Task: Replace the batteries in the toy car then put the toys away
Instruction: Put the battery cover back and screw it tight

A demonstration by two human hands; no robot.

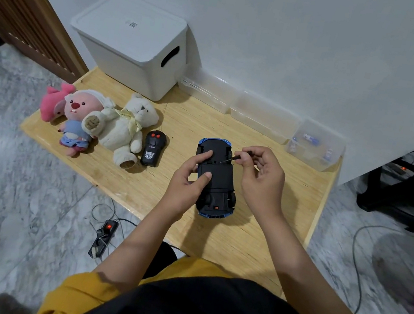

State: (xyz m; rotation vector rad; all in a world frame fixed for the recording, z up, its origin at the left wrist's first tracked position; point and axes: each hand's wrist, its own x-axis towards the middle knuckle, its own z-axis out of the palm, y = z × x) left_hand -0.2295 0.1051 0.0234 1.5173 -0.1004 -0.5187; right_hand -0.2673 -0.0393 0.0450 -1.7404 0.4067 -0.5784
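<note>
1. Toy car [217,178] — blue body, black underside turned up; it lies on the wooden table [255,234], right of centre. Its long axis runs roughly from the person toward the wall, tilted slightly, with the near end bearing a small red switch.
2. Left hand [187,181] — holds the car from its left side; the thumb and one fingertip press flat on the underside, and the other fingers curl round the car's edge.
3. Right hand [260,174] — fingers pinched on a small screwdriver [239,157], whose tip touches the underside near the far end of the car. The two hands are apart, one on each side of the car.
4. Remote control [153,151] — black, two red buttons, lying left of the car, apart from it.
5. White teddy bear [127,129] and pink-faced plush toy [79,120] — lying side by side, touching, at the table's left end.
6. White lidded storage bin [134,44] — at the far left corner against the wall.
7. Clear plastic containers [262,117] — in a row along the wall; the rightmost holds small objects, too small to identify.
</note>
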